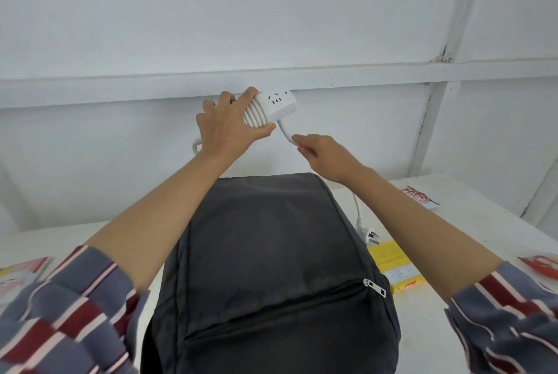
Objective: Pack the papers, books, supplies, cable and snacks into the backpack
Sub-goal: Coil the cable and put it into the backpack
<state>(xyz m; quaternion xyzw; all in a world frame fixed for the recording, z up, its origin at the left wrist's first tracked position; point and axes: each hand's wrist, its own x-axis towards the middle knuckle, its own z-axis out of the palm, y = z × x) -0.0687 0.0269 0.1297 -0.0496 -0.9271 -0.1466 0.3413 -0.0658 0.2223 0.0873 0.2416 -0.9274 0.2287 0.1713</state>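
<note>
White panelled wall stands behind a white worktop (pixel 483 216). At centre, a dark grey backpack (pixel 271 252) lies flat, with its zipper pull (pixel 374 286) at the right end of the front seam. The left hand (pixel 225 126) holds a white power strip (pixel 277 103) in the air above the backpack's far end; its grip is clamped round the strip and the turns of cable (pixel 255 113) wound on it. The right hand (pixel 326 159) pinches the free length of cable just below the strip. The plug (pixel 370 237) lies on the worktop just right of the backpack, near a yellow box (pixel 392 265). A red-printed booklet (pixel 419 198) lies farther back.
</note>
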